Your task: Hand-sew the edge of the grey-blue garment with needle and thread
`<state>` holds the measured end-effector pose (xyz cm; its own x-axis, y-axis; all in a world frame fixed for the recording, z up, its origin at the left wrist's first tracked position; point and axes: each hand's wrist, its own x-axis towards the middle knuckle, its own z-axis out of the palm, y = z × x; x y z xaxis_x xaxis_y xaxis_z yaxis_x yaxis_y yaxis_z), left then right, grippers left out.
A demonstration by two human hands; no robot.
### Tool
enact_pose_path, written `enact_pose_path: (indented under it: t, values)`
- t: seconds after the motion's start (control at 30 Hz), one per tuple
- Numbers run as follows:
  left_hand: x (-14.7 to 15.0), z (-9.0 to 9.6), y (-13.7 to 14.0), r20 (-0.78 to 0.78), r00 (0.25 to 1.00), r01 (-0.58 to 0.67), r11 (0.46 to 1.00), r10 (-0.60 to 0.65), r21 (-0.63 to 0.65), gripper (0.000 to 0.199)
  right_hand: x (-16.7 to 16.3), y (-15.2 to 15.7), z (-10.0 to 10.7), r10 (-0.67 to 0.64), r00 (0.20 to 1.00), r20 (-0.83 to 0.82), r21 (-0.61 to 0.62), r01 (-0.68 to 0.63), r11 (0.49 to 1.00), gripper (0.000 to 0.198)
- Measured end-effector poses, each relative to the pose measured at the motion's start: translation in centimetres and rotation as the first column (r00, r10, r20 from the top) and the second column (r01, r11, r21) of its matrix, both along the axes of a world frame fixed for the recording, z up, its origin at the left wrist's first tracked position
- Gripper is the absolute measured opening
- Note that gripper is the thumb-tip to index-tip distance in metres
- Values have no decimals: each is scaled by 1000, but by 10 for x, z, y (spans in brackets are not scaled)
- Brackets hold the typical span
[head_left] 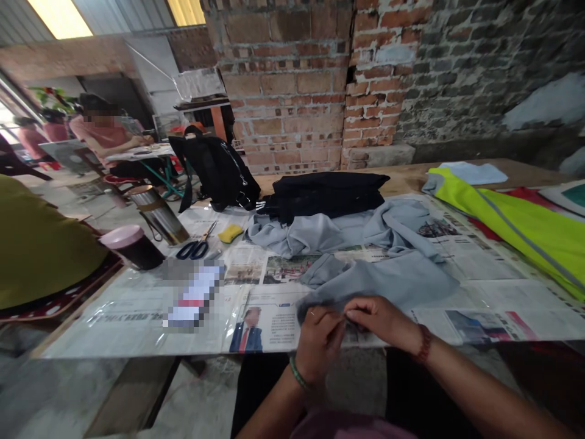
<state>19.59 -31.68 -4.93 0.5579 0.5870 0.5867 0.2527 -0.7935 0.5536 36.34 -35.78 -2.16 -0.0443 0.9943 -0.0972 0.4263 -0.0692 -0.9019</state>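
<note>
A grey cloth garment (393, 280) lies crumpled on the table, its near edge reaching under my fingers. My left hand (321, 338) is closed on that edge, with a ring on one finger and a green bracelet at the wrist. Close beside it, my right hand (384, 320) is pinched shut, thumb and forefinger together at the cloth's edge. What sits between the right fingertips is too small to make out. More grey cloth (315, 231) is bunched just behind the garment, against a folded black cloth (329, 192).
Newspaper under clear plastic covers the table (114, 332). At left are a phone (196, 296), scissors (194, 247), yellow sponge (230, 233), steel flask (159, 213) and pink-lidded cup (132, 247). A black backpack (214, 171) stands behind; a neon-yellow garment (516, 225) lies right. People sit at left.
</note>
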Motion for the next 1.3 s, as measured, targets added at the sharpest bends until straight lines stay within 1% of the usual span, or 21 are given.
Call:
enact_pose_path:
  t: [0.03,0.1,0.2,0.23,0.3,0.37,0.4,0.47,0.5,0.6,0.7,0.77,0.87,0.97,1.17,1.23,1.3]
  values:
    - [0,1,2,-1,1000,-7,998,7,-62,11,3,-1,3,-16,998,53,76,12,997,21]
    - [1,4,5,-4,1000,-27,979,27,-201,9,9,-4,9,-97,982,159,232,59,971,23]
    - [3,10,10,-10,998,-60,914,61,-401,9,18,-11,10,-246,937,249,414,127,902,23]
    - [4,12,11,-12,998,-62,888,64,-456,9,20,-14,8,-268,926,265,471,118,874,22]
    - [6,15,12,-13,998,-58,832,61,-552,12,19,-19,2,-249,918,308,572,31,820,24]
    - [7,17,13,-2,998,-46,772,58,-634,16,16,-22,-4,-191,912,364,627,-89,774,30]
    - [8,18,14,6,998,-38,744,56,-667,18,13,-22,-7,-170,909,380,636,-123,762,35]
    - [8,19,15,22,998,-23,702,54,-712,20,8,-22,-12,-158,913,376,634,-129,762,40]
    - [8,20,16,24,998,-18,691,51,-723,20,6,-22,-13,-159,918,364,627,-115,771,42]
    - [7,21,18,15,999,-13,679,35,-734,22,2,-21,-15,-162,924,345,613,-92,785,42]
    - [6,21,19,11,1000,-12,685,29,-728,22,-1,-21,-16,-161,917,366,630,-117,768,40]
    - [6,19,20,14,1000,-7,691,25,-722,23,-2,-19,-17,-170,911,376,650,-128,749,34]
    - [6,17,20,19,1000,7,694,11,-720,25,-4,-12,-19,-181,913,367,669,-124,733,19]
    - [6,17,21,15,1000,3,697,10,-717,26,-6,-5,-20,-182,911,369,670,-125,731,8]
    - [6,16,23,19,1000,9,717,6,-697,27,-7,2,-23,-177,901,397,638,-132,758,11]
    - [6,15,23,21,1000,9,728,7,-685,27,-9,2,-23,-180,915,362,645,-107,757,12]
    - [6,15,23,19,1000,-4,737,23,-675,27,-11,2,-22,-185,943,278,652,-43,757,13]
